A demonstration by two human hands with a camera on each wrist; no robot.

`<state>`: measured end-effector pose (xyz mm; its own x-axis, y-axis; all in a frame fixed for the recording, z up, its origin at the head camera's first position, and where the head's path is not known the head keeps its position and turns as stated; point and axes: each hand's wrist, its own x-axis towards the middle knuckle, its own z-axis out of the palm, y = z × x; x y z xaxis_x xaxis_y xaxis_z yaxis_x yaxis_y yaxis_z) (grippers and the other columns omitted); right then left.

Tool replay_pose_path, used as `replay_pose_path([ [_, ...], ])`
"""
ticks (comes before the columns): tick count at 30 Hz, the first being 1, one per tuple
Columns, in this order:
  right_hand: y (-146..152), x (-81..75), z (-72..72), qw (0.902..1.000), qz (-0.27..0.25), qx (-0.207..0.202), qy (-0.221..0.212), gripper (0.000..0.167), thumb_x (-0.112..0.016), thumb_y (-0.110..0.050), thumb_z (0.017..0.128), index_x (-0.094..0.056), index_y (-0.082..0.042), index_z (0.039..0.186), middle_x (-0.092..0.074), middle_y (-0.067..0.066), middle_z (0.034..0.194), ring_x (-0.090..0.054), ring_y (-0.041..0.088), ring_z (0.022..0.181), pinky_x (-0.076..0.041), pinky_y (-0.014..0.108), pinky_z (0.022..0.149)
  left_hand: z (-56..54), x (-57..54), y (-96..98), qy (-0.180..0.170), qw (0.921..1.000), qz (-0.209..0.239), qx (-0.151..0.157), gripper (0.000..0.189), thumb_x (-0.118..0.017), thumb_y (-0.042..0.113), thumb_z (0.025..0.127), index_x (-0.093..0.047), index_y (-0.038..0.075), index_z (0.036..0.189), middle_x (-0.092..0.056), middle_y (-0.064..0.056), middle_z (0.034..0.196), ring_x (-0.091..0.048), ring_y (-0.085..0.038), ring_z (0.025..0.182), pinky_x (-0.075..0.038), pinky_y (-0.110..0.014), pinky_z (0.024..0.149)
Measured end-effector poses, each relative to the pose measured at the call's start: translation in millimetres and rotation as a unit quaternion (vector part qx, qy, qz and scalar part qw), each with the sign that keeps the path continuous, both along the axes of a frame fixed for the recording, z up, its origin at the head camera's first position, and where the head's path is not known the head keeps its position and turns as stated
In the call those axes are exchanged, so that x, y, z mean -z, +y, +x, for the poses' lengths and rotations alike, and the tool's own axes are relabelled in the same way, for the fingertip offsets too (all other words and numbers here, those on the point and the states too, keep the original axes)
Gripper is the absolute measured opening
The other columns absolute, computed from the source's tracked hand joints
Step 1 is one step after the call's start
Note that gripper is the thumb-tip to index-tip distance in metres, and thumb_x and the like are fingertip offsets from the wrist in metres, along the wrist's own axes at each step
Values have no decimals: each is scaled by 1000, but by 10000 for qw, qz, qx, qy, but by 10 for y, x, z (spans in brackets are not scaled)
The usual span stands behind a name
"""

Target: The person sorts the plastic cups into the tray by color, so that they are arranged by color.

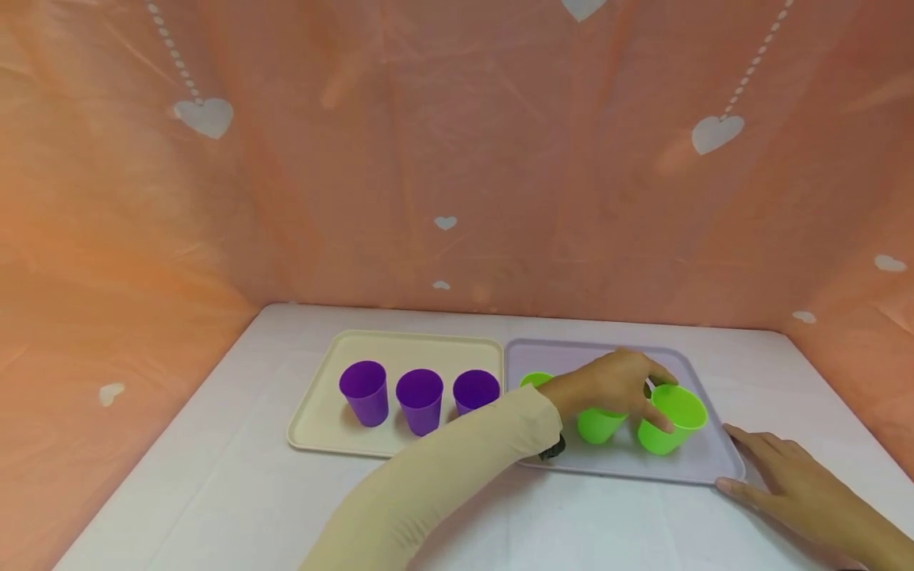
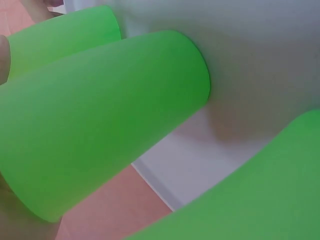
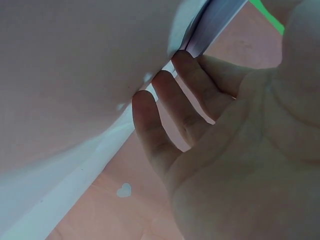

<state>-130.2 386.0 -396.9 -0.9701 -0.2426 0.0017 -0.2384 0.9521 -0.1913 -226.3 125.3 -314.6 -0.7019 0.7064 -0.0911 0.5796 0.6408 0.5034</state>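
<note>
My left hand [image 1: 617, 385] reaches across the lilac tray [image 1: 614, 468] and grips the rightmost green cup [image 1: 667, 436] near its rim, thumb on the near side and fingers behind. That cup stands upright. Just left of it, under the hand, is a second green cup [image 1: 598, 427], large in the left wrist view [image 2: 110, 110]. The wrist partly hides a third green cup [image 1: 535, 379]. Beside the tray's right front corner, my right hand [image 1: 793, 484] rests with fingers extended, thumb by the corner. In the right wrist view its fingertips [image 3: 146, 107] touch the white tabletop.
A cream tray [image 1: 321, 440] adjoins the lilac one on the left. It bears three upright purple cups [image 1: 367, 400], the right one partly behind my left sleeve [image 1: 450, 468]. An orange curtain [image 1: 500, 159] with white hearts surrounds the white table [image 1: 214, 476] at back and sides.
</note>
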Motion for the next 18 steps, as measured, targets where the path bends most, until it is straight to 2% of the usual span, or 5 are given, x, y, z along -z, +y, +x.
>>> replay_pose_path([
  [3, 6, 11, 15, 9999, -70, -51, 94, 79, -68, -51, 90, -45, 5, 142, -55, 30, 130, -50, 49, 116, -42, 66, 90, 5, 2, 5, 72, 10000, -23, 34, 68, -86, 44, 75, -61, 29, 137, -66, 18, 127, -62, 7, 101, -40, -2, 81],
  [9, -2, -7, 29, 9998, -124, -64, 128, 79, -68, -50, 90, -44, 4, 143, -55, 29, 130, -50, 48, 117, -42, 65, 90, 36, -40, -59, 256, 9997, 43, -36, 71, -85, 47, 74, -59, 30, 138, -66, 20, 128, -59, 8, 112, -41, -3, 91],
  [14, -9, -14, 34, 9998, -103, -63, 130, 78, -68, -49, 91, -44, 4, 143, -55, 29, 130, -50, 49, 117, -42, 66, 90, 151, -155, -262, 294, 9975, 620, -189, 68, -85, 47, 74, -61, 31, 136, -65, 20, 129, -57, 8, 117, -42, -6, 95],
  [18, 4, -2, 36, 9995, -116, -126, 260, 76, -70, -46, 90, -45, 4, 142, -56, 29, 128, -51, 49, 115, -43, 65, 89, 324, -246, -585, 411, 9911, 1251, -171, 65, -84, 45, 76, -62, 29, 135, -65, 18, 130, -57, 4, 120, -44, -10, 98],
])
